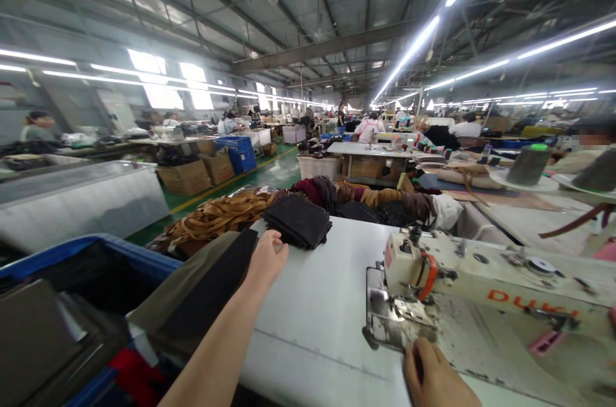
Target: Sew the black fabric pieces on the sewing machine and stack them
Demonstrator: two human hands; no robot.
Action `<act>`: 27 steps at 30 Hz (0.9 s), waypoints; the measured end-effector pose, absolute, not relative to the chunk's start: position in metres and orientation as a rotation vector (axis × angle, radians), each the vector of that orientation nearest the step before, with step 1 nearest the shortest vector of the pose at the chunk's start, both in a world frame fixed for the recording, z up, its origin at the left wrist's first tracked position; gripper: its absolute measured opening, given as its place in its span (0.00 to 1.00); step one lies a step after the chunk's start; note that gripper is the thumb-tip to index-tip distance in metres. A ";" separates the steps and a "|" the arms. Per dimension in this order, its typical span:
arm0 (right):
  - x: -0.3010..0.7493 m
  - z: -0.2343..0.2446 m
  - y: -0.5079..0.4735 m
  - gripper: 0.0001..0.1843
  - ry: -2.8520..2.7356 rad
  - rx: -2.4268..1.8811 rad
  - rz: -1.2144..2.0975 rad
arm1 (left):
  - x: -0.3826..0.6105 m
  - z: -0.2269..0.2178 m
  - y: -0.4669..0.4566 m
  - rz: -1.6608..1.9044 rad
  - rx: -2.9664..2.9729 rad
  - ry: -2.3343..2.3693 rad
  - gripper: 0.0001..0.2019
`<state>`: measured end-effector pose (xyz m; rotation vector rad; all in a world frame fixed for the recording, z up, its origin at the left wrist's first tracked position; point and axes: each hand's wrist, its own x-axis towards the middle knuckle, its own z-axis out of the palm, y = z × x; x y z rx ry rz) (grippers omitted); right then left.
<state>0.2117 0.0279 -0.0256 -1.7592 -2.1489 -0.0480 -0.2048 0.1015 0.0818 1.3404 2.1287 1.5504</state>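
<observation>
My left hand (pixel 267 260) is over the left side of the white sewing table (pixel 308 323), just short of a stack of black fabric pieces (pixel 297 221). Its fingers are loosely bent and apart from the thumb, with nothing visible between them. Beside and under my left forearm hangs a black and olive fabric panel (pixel 206 294) at the table's left edge. My right hand (pixel 436 375) rests by the front of the metal plate of an overlock sewing machine (pixel 433 272). Its fingers are curled, and whatever they may hold is hidden.
A blue bin (pixel 113 243) with dark fabric pieces stands at the left. Beyond the table lie tan strips (pixel 216 217) and bundled cloth (pixel 322 192). Thread cones (pixel 529 164) stand at the right. People work at other tables further back.
</observation>
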 end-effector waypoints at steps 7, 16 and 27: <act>0.207 -0.006 0.020 0.16 -2.188 -1.802 -0.044 | -0.260 0.071 0.003 0.611 1.835 2.626 0.12; 0.202 0.010 0.017 0.16 -2.242 -1.902 -0.052 | -0.280 0.101 -0.015 0.302 1.761 2.548 0.09; 0.199 0.013 0.015 0.14 -2.216 -1.922 -0.062 | -0.270 0.110 -0.014 0.136 1.669 2.812 0.10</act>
